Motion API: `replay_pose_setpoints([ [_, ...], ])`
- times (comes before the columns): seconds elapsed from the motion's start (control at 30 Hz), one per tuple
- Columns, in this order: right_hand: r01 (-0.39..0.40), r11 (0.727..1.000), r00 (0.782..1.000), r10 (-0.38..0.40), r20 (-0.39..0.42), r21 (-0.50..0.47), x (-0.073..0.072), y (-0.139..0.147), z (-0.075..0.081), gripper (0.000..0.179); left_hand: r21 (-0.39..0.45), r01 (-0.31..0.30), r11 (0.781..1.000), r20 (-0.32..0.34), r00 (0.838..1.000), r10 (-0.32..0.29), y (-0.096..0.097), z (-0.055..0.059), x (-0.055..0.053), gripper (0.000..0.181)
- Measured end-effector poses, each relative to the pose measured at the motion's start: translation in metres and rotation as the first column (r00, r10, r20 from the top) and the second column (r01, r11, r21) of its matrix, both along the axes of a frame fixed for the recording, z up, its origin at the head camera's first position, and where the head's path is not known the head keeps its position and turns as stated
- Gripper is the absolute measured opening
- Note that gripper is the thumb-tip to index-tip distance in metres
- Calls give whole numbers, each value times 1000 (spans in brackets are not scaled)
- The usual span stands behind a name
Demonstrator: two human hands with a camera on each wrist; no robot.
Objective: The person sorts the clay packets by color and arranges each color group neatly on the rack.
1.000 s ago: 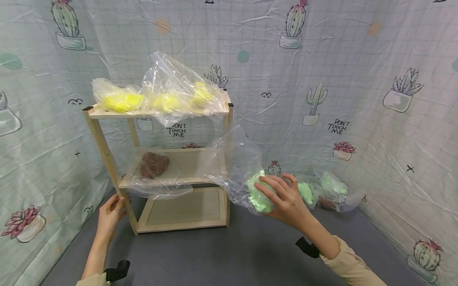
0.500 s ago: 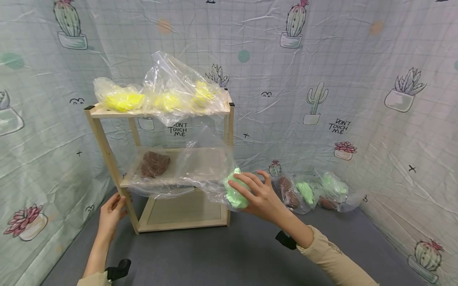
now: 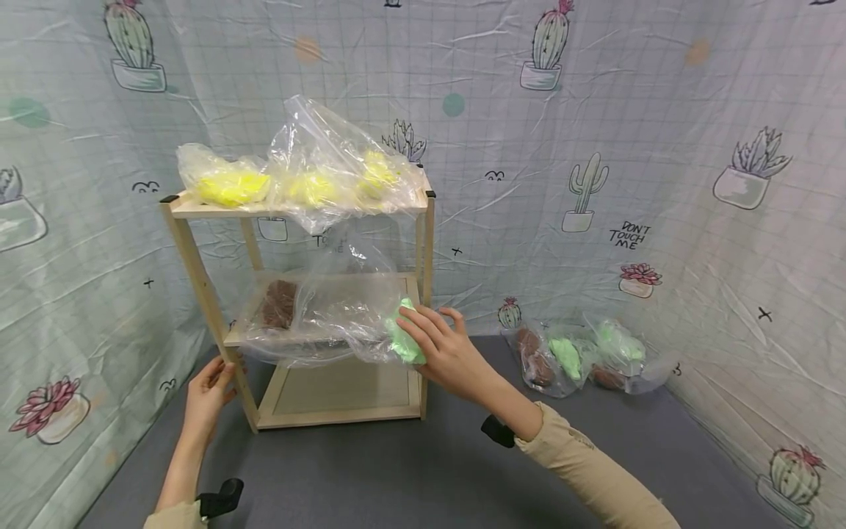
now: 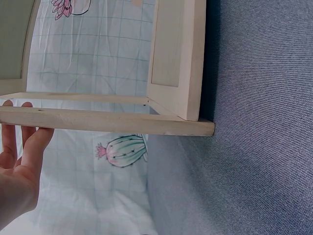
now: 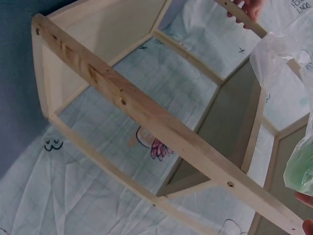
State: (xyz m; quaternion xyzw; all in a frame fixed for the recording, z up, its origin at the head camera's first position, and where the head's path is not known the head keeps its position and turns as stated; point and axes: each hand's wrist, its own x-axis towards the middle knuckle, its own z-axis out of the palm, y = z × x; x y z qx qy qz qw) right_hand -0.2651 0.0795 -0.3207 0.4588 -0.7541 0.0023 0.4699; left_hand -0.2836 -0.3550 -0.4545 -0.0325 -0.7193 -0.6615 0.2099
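My right hand [image 3: 452,360] grips a clear plastic bag [image 3: 346,294] by the light green soft lump [image 3: 403,339] inside it. It is at the right front of the wooden rack's middle shelf. The bag's loose film spreads left over that shelf, partly covering a bagged brown lump [image 3: 279,305]. In the right wrist view, green bagged material [image 5: 301,166] shows at the right edge beside a rack post [image 5: 142,110]. My left hand [image 3: 206,397] holds the rack's front left post [image 4: 98,119] between thumb and fingers, just below the middle shelf.
Bagged yellow lumps [image 3: 234,189] lie along the top shelf. On the grey table at right rest clear bags with green lumps [image 3: 565,358] and brown lumps [image 3: 534,358]. The rack's bottom panel [image 3: 344,387] sits low behind its front rail. A cactus-print sheet [image 3: 489,132] encloses the back and sides.
My right hand has moved left, bringing the green-filled bag from beside the rack to the middle shelf. Its film now overlaps the brown lump. My left hand stays on the post.
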Motion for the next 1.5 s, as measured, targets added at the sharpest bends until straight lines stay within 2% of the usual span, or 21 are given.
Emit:
replay_pose_setpoints([
  [0.13, 18, 1000, 1000, -18, -6, -4, -5, -9, 1, 90, -76, -49, 996, 33, 998, 52, 20, 23, 17, 38],
  [0.17, 25, 1000, 1000, -25, -7, -1, -7, -11, 1, 89, -35, -31, 999, -2, 1000, 31, 20, 22, 17, 36],
  [0.23, 39, 999, 999, -39, -2, 5, -10, -16, 2, 86, -70, -58, 996, 15, 998, 59, 27, 30, 23, 33],
  [0.37, 59, 998, 998, -59, 8, 10, -17, -28, 4, 77, -12, -38, 999, -11, 999, 38, 38, 41, 31, 25],
  [0.4, 65, 998, 998, -66, 6, 7, -18, -31, 4, 73, -43, -63, 997, 18, 998, 64, 43, 48, 36, 26],
  [0.43, 73, 997, 997, -73, 0, 2, -20, -35, 5, 69, -36, -62, 997, 20, 998, 63, 46, 51, 38, 26],
  [0.53, 87, 996, 996, -87, -19, -21, -24, -45, 7, 58, -22, -50, 998, 20, 999, 51, 46, 52, 39, 29],
  [0.63, 119, 992, 992, -120, -36, -42, -28, -57, 9, 53, -46, -49, 998, 10, 999, 49, 37, 41, 31, 32],
  [0.7, 149, 987, 988, -151, -39, -53, -30, -65, 9, 56, -4, -37, 999, -10, 999, 37, 27, 27, 21, 33],
  [0.8, 200, 977, 979, -203, -36, -79, -34, -78, 9, 61, 10, -5, 1000, -21, 1000, 5, 9, 8, 8, 35],
  [0.83, 210, 973, 976, -214, -29, -94, -34, -83, 9, 62, 51, 12, 999, -42, 999, -10, 4, 2, 3, 33],
  [0.93, 231, 962, 972, -234, -4, -146, -38, -96, 8, 59, 6, 32, 999, -24, 999, -32, -3, -3, 0, 35],
  [1.03, 240, 953, 971, -238, 34, -187, -41, -108, 6, 58, 23, 37, 999, -28, 999, -36, -11, -13, -9, 36],
  [1.07, 242, 950, 970, -237, 51, -195, -42, -112, 5, 58, -15, 9, 1000, -2, 1000, -9, -14, -17, -13, 37],
  [1.1, 251, 947, 968, -242, 66, -199, -43, -115, 5, 58, -6, -8, 1000, -5, 1000, 8, -18, -23, -18, 37],
  [1.23, 289, 940, 954, -267, 135, -182, -46, -124, 4, 58, -59, -93, 994, 1, 996, 94, -34, -54, -42, 42],
  [1.3, 310, 936, 947, -286, 148, -170, -48, -128, 2, 57, -79, -109, 991, 0, 994, 109, -35, -57, -45, 44],
  [1.37, 322, 933, 941, -297, 162, -162, -50, -130, 1, 55, -82, -111, 990, 43, 992, 115, -17, -32, -27, 45],
  [1.4, 329, 930, 938, -303, 167, -161, -50, -131, 1, 54, -67, -91, 994, 32, 995, 93, -13, -25, -22, 44],
  [1.47, 335, 930, 934, -305, 186, -154, -51, -133, 1, 53, -62, -48, 997, 45, 998, 51, 1, -3, -5, 43],
  [1.5, 336, 930, 931, -306, 198, -147, -50, -133, 1, 53, -29, -18, 999, 22, 1000, 19, 5, 3, 1, 40],
])
